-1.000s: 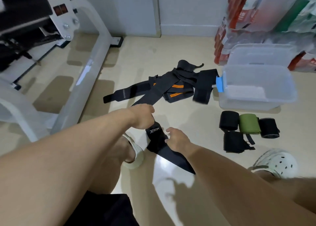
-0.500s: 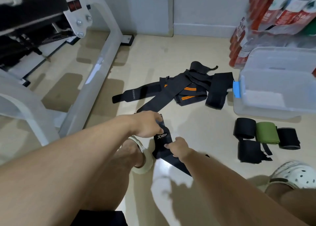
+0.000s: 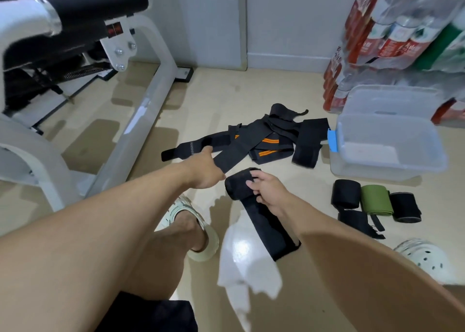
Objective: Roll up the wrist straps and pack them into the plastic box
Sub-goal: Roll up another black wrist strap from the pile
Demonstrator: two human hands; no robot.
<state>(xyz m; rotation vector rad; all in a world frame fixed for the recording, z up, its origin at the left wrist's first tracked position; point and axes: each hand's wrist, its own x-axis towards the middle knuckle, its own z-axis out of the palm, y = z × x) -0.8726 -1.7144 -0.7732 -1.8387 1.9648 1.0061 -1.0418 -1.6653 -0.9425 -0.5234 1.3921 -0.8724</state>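
— Since a second ago, the strap (image 3: 261, 216) has been rolled further at its far end, and the left hand (image 3: 205, 169) has been taken off it and moved out to the pile (image 3: 266, 140).

— What is held by each hand now?

— The half-made roll is gripped by the right hand (image 3: 270, 191), fingers curled over its top and thumb at its side. A flat black band from the pile lies against the left hand; whether it is pinched cannot be told, since the fingers are hidden.

— How is the strap judged to handle?

— Light, soft and limp, with some spring. An unwound tail is trailed toward the person from the roll. The roll is best gripped across its width, so the coils are kept from slipping sideways or loosening.

— And relative to the box (image 3: 387, 145)?

— The roll is held near and to the left of the box. Four finished rolls (image 3: 375, 206), one of them green, lie just on its near side. The pile is touching or nearly touching its left wall. No strap can be seen in the box.

— The floor and room?

— A glossy pale floor (image 3: 226, 87) is seen; slip is likely on it. A white frame (image 3: 148, 105) stands far left of the box, bottles (image 3: 392, 42) behind it, a wall (image 3: 289, 22) beyond.
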